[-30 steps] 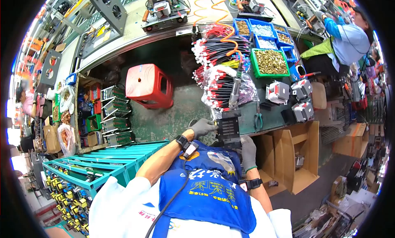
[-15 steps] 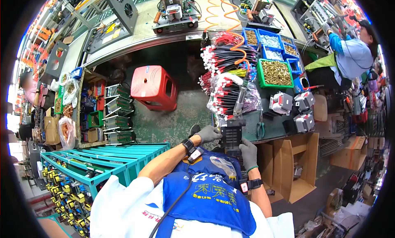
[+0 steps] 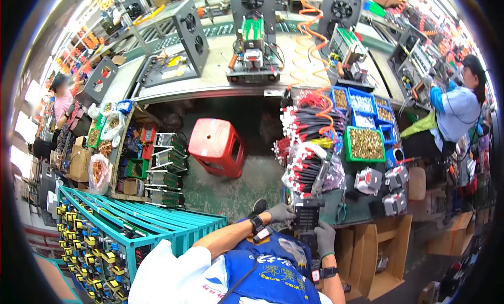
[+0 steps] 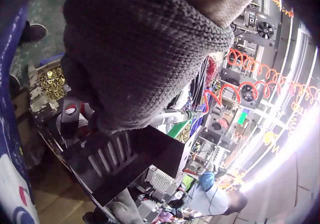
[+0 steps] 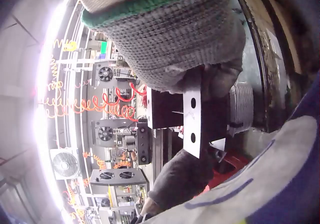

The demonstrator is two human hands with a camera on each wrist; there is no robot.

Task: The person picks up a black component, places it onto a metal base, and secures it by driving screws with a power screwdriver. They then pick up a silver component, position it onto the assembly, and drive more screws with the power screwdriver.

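Observation:
A black slotted metal bracket [image 3: 306, 219] is held in front of the apron, over the near edge of the workbench. My left hand [image 3: 282, 213], in a grey knit glove, grips its left side. On the opposite side my gloved right hand [image 3: 325, 240] holds its edge. The left wrist view shows the row of slots in the bracket [image 4: 110, 156], with the left glove [image 4: 140, 59] over its upper edge. Seen from the right wrist, a bent flange with two round holes [image 5: 192, 114] sticks out below the right glove [image 5: 165, 49]. The right fingertips are mostly hidden.
Behind the bracket lie bundled cables [image 3: 307, 170], a power screwdriver [image 3: 319, 179] on an orange coiled hose, and teal-handled pliers [image 3: 342, 212]. Transformers [image 3: 368, 181] and a green bin of brass fasteners [image 3: 365, 144] stand rightward. Cardboard boxes [image 3: 362, 256] are below; a red stool [image 3: 216, 146] stands left.
The head view has tilted upward, so the bench, hands and bracket sit lower and farther right in it. Both hands keep hold of the bracket throughout.

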